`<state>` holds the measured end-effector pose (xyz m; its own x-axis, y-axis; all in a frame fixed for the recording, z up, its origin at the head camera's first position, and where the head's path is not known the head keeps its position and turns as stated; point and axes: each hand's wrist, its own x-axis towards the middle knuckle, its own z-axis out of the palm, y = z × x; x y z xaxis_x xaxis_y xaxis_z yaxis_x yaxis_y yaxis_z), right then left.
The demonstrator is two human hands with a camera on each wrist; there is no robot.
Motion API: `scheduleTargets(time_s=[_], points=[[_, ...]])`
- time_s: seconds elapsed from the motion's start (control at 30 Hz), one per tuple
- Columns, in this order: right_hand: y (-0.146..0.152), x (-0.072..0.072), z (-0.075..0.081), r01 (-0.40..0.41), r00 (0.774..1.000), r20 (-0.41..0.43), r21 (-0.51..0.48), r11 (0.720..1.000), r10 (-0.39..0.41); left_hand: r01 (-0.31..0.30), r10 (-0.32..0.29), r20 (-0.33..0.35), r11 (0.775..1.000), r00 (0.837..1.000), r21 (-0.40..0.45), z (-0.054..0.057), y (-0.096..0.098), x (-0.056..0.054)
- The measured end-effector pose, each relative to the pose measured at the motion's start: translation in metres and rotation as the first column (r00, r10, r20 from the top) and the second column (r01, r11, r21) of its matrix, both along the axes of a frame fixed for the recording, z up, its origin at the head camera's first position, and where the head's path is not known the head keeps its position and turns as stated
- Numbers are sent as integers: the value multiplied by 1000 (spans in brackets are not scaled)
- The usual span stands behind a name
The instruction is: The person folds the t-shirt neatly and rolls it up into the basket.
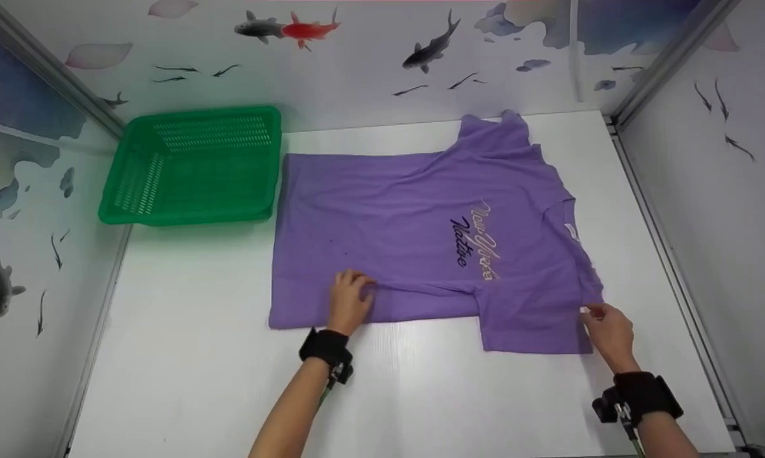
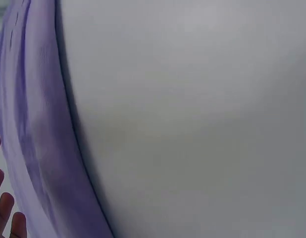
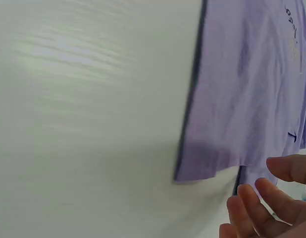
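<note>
A purple T-shirt (image 1: 382, 216) lies spread on the white table, its hem to the left and its collar to the right. Pink and black lettering (image 1: 474, 242) marks its chest. My left hand (image 1: 349, 302) is over the shirt's near side, fingers a little bent at a long crease; the left wrist view shows several of its fingertips (image 2: 4, 210) apart beside the fabric. At the shoulder end of the near sleeve (image 1: 535, 318) is my right hand (image 1: 610, 334). Its thumb and fingers are apart in the right wrist view, close to the sleeve's edge.
A green plastic basket (image 1: 198, 191) stands at the table's back left. Walls with painted fish enclose the left, back and right sides. The white table (image 1: 185, 356) extends in front of the shirt and to its left.
</note>
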<state>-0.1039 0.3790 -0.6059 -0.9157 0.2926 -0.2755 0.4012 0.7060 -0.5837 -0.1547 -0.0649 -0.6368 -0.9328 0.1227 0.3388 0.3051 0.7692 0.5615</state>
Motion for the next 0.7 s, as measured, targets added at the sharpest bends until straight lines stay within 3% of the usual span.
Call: scheduleTargets(time_s=[0.13, 0.3, 0.43, 0.53, 0.6, 0.7], points=[[0, 11, -4, -18, 998, 53, 37, 999, 16, 189, -188, 20, 978, 982, -86, 2, 59, 6], [-1, 18, -3, -65, 993, 103, 70, 995, 58, 401, -388, 103, 886, 916, -230, 7, 118, 16], [-2, 27, -4, -171, 985, 42, 61, 983, 169, 496, -477, 145, 794, 867, -351, 9, 147, 24], [0, 35, -7, -257, 965, -32, 42, 965, 259, 545, -524, 173, 736, 834, -401, 8, 159, 28], [3, 38, -10, -302, 951, -68, 19, 953, 303, 576, -545, 202, 710, 814, -405, 7, 164, 29], [8, 40, -15, -342, 931, -130, 19, 940, 341, 607, -560, 240, 690, 793, -395, 4, 169, 29]])
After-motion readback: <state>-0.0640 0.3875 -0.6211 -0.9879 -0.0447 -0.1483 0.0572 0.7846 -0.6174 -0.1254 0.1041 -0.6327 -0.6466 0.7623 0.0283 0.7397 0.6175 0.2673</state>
